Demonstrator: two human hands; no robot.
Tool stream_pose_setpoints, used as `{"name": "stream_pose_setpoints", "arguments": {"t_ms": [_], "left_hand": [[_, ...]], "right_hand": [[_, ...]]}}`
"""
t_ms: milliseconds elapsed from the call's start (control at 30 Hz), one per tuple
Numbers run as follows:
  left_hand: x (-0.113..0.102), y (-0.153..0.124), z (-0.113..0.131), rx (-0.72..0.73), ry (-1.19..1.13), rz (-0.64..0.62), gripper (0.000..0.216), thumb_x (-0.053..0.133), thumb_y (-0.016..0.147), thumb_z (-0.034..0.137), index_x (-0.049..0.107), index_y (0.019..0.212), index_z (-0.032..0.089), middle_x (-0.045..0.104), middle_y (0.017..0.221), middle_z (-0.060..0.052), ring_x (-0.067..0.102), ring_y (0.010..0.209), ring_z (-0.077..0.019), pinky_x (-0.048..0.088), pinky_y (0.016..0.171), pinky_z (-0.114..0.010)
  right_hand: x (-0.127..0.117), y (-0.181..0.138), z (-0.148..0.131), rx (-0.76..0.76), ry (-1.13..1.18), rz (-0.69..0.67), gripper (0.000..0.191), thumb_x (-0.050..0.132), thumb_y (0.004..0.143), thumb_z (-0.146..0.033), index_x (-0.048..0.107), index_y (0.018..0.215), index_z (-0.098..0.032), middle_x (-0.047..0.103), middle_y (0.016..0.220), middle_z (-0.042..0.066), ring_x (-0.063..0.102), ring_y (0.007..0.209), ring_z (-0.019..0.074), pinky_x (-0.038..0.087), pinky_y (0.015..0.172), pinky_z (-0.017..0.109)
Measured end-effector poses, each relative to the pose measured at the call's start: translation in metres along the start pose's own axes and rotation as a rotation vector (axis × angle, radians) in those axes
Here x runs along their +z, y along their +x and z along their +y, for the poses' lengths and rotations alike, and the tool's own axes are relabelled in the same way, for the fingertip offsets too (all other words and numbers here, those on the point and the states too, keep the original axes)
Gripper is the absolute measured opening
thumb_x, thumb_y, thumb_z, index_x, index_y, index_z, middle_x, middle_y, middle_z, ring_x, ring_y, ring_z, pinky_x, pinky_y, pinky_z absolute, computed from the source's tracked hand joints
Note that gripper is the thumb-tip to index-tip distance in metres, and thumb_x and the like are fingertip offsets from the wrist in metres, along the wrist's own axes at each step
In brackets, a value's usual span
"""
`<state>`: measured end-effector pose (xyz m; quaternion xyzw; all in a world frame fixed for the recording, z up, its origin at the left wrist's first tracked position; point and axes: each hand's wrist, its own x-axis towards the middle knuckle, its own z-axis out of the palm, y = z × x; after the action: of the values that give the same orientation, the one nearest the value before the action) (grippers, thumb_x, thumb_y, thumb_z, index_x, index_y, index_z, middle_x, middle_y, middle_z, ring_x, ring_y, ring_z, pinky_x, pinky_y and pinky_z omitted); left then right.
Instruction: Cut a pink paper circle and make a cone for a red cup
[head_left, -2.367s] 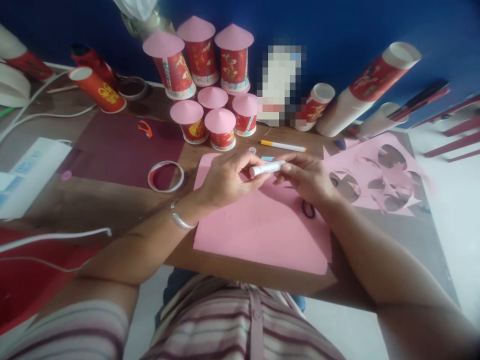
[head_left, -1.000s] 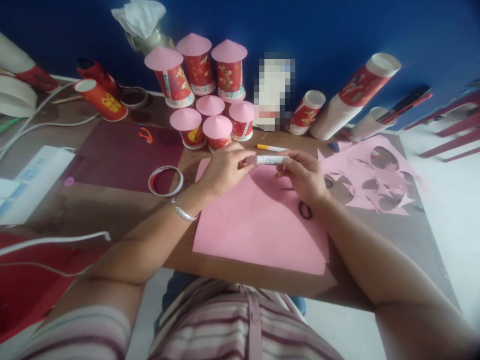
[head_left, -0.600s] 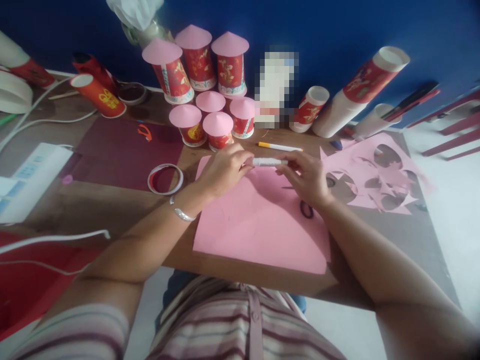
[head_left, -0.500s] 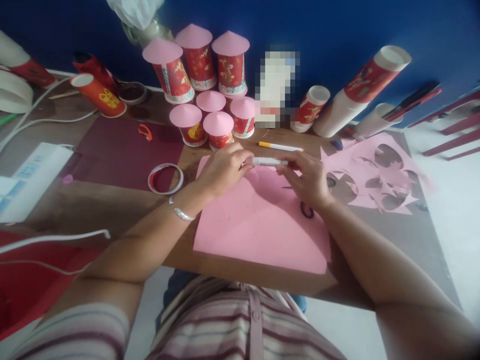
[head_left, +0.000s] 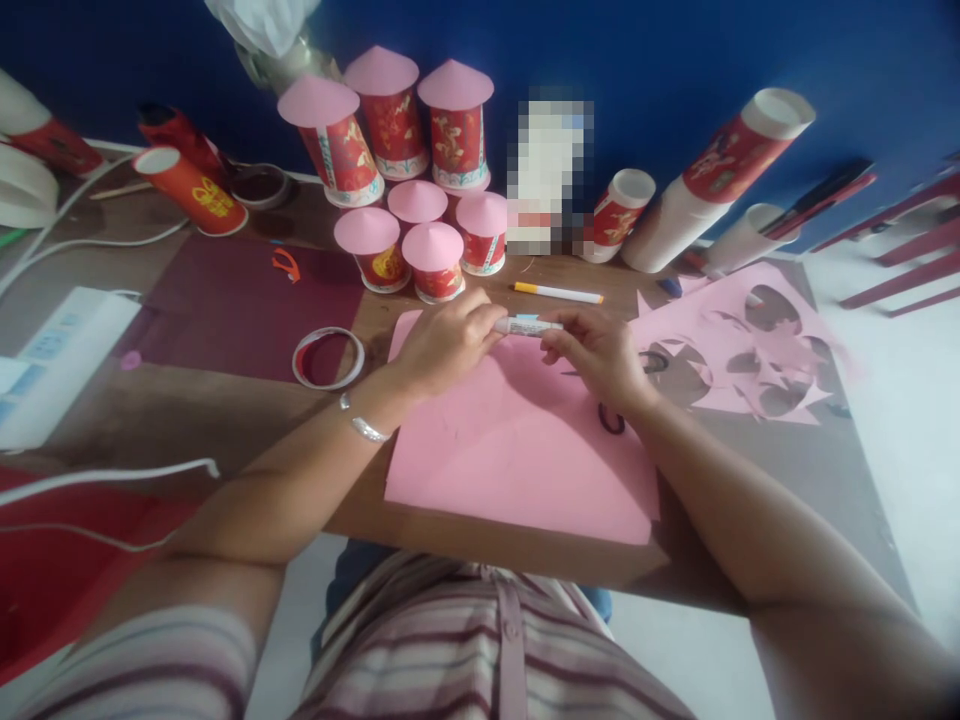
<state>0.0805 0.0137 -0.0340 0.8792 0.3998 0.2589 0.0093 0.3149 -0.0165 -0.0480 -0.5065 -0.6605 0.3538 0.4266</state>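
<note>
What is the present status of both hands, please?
Left hand, right hand holding opposite ends of white cylindrical tube. Tube above pink paper sheet. Black-handled scissors partly hidden beneath right hand.

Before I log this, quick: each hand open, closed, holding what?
Left hand: closed, pinching one end of the white tube.
Right hand: closed, holding its other end.

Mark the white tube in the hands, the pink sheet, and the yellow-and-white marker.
white tube (head_left: 529, 326): head view, middle of its barrel
pink sheet (head_left: 519, 445): head view, bare middle of its surface
yellow-and-white marker (head_left: 559, 293): head view, middle of its length
</note>
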Motion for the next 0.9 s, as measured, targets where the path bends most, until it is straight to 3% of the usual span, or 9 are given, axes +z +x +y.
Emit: {"name": "stream_pose_setpoints", "arguments": {"t_ms": [100,233,467,700,800,900], "left_hand": [[0.003,0.004,-0.003,-0.033,0.006,-0.05,0.016,0.067,0.098,0.019,0.077,0.11,0.016,0.074,0.104,-0.011,0.071,0.085,-0.0212,0.051,0.066,-0.032],[0.004,0.005,-0.008,-0.106,0.014,-0.097,0.039,0.068,0.096,0.015,0.069,0.135,0.016,0.074,0.12,-0.014,0.073,0.101,-0.0245,0.056,0.077,-0.034],[0.003,0.002,-0.011,-0.138,0.025,-0.127,0.021,0.062,0.1,0.021,0.078,0.114,0.017,0.077,0.109,-0.011,0.073,0.092,-0.023,0.054,0.071,-0.034],[-0.012,0.003,-0.011,-0.173,0.058,-0.241,0.018,0.062,0.096,0.017,0.077,0.104,0.016,0.076,0.11,-0.013,0.073,0.098,-0.0273,0.053,0.072,-0.037],[-0.024,0.002,-0.01,-0.173,0.098,-0.321,0.019,0.064,0.089,0.013,0.072,0.106,0.016,0.077,0.11,-0.012,0.073,0.102,-0.0297,0.053,0.076,-0.038],[-0.032,0.0,-0.009,-0.158,0.158,-0.381,0.028,0.076,0.08,0.023,0.067,0.106,0.017,0.077,0.102,-0.012,0.073,0.095,-0.0316,0.053,0.075,-0.039]], "right_hand": [[-0.006,0.007,0.007,-0.095,-0.221,0.008,0.025,0.071,0.094,-0.043,0.077,0.108,-0.022,0.076,0.079,0.003,0.07,0.067,0.0181,0.056,0.065,0.032],[-0.016,0.012,0.019,-0.216,-0.568,0.029,0.021,0.067,0.098,-0.041,0.077,0.104,-0.023,0.076,0.084,0.006,0.069,0.072,0.0219,0.055,0.073,0.036],[-0.021,0.015,0.033,-0.292,-0.852,0.037,0.015,0.066,0.097,-0.034,0.074,0.103,-0.023,0.077,0.092,0.009,0.069,0.087,0.0284,0.053,0.073,0.037],[-0.019,0.015,0.027,-0.385,-0.889,0.06,0.016,0.059,0.102,-0.026,0.073,0.104,-0.022,0.078,0.108,0.012,0.069,0.099,0.0301,0.055,0.087,0.042],[-0.015,0.007,0.017,-0.396,-0.878,0.063,0.018,0.058,0.103,-0.029,0.073,0.107,-0.022,0.077,0.106,0.012,0.069,0.098,0.0304,0.055,0.085,0.042],[-0.006,-0.004,0.007,-0.395,-0.848,-0.016,0.018,0.065,0.101,-0.032,0.072,0.111,-0.019,0.077,0.102,0.013,0.069,0.095,0.0309,0.054,0.079,0.042]]}}
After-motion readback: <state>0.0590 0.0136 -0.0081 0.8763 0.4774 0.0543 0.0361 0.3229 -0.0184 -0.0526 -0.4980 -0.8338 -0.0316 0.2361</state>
